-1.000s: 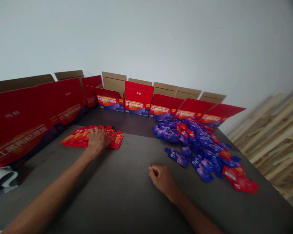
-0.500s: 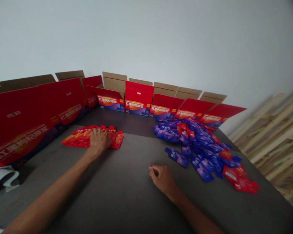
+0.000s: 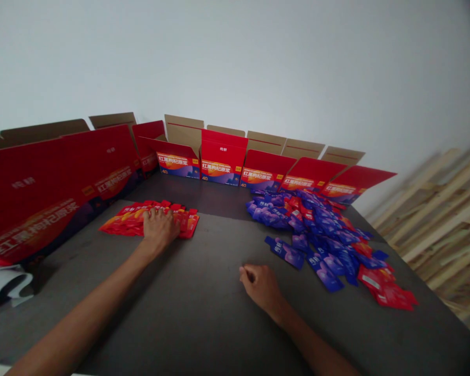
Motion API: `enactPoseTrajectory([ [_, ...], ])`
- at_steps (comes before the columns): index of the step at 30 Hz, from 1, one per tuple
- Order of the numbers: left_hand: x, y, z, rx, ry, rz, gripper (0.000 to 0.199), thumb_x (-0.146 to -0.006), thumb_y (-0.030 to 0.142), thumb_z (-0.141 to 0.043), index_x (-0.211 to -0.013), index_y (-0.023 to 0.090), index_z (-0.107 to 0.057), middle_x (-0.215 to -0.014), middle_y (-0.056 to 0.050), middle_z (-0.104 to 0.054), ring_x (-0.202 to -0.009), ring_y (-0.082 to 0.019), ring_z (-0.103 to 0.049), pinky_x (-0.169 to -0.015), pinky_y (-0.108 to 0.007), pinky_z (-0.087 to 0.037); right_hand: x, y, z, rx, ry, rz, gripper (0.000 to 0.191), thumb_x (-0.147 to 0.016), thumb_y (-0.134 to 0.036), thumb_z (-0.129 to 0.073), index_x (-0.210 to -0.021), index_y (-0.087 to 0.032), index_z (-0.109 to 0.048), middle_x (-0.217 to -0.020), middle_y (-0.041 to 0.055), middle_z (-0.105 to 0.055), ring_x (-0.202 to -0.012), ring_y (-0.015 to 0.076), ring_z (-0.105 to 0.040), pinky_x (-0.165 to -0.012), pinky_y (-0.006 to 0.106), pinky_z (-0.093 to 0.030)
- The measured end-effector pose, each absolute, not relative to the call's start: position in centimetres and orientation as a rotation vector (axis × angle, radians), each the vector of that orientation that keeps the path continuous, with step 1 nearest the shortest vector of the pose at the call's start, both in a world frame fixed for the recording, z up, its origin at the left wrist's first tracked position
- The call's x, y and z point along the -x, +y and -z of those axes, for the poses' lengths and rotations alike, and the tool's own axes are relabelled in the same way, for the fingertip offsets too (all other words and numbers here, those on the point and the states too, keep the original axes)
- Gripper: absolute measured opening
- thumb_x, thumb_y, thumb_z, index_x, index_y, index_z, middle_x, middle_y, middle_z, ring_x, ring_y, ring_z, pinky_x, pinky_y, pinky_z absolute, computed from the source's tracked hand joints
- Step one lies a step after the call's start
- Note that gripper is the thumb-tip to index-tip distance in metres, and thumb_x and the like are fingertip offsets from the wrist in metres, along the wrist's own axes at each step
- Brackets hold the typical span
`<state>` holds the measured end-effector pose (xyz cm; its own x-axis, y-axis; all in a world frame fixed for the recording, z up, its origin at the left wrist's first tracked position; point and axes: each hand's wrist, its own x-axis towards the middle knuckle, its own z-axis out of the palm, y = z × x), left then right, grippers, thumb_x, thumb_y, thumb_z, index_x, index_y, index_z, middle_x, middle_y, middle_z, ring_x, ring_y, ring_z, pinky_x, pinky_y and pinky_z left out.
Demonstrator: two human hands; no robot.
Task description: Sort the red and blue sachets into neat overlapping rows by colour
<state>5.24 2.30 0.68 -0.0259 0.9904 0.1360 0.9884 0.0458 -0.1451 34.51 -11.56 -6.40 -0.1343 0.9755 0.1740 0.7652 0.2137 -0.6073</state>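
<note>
Along the far edge of the dark table (image 3: 188, 313), open red cartons (image 3: 223, 159) stand in a row, printed 红黑枸杞原浆 and 40. Toward the left, the left hand (image 3: 160, 230) lies flat and open on a spread of red sachets (image 3: 117, 225), pressing on them without gripping, and has barely shifted since the earlier view. The right hand (image 3: 260, 287) rests loosely curled on the table, with nothing visible in it, just left of a heap of blue sachets (image 3: 317, 230) mixed with some red. Blurred wooden slats (image 3: 434, 224) lean at the right. A white-and-black item (image 3: 3, 287) at the near left edge is cut off and hard to make out.
</note>
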Motion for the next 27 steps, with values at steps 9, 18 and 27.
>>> enactPoseTrajectory([
  [9,-5.2,2.2,-0.7,2.029,-2.127,-0.029,0.051,-0.093,0.037,-0.044,-0.124,0.003,-0.067,-0.126,-0.029,-0.067,-0.123,-0.045,-0.056,-0.1,-0.053,-0.037,-34.5,-11.6,6.4,1.593,-1.944,-0.506,0.039,-0.095,-0.032,-0.048,-0.059,-0.02,-0.053,-0.053,-0.0013,-0.055,-0.049,0.0107,-0.048,-0.055,0.026,-0.025],
  [18,-5.6,1.8,-1.2,2.023,-2.097,-0.013,0.051,-0.094,0.037,-0.044,-0.124,0.003,-0.067,-0.125,-0.03,-0.066,-0.122,-0.046,-0.055,-0.099,-0.054,-0.037,-34.6,-11.5,6.4,1.582,-1.951,-0.506,0.038,-0.096,-0.032,-0.048,-0.059,-0.02,-0.054,-0.053,-0.0014,-0.056,-0.049,0.0112,-0.05,-0.054,0.025,-0.026],
  [27,-11.7,-5.8,2.4,2.461,-1.606,0.147,0.035,-0.099,0.027,-0.043,-0.12,0.014,-0.068,-0.117,-0.02,-0.066,-0.111,-0.036,-0.058,-0.094,-0.048,-0.04,-34.8,-11.4,6.6,1.608,-1.965,-0.463,0.041,-0.098,-0.033,-0.047,-0.06,-0.02,-0.054,-0.055,-0.001,-0.058,-0.05,0.0113,-0.05,-0.055,0.026,-0.028],
])
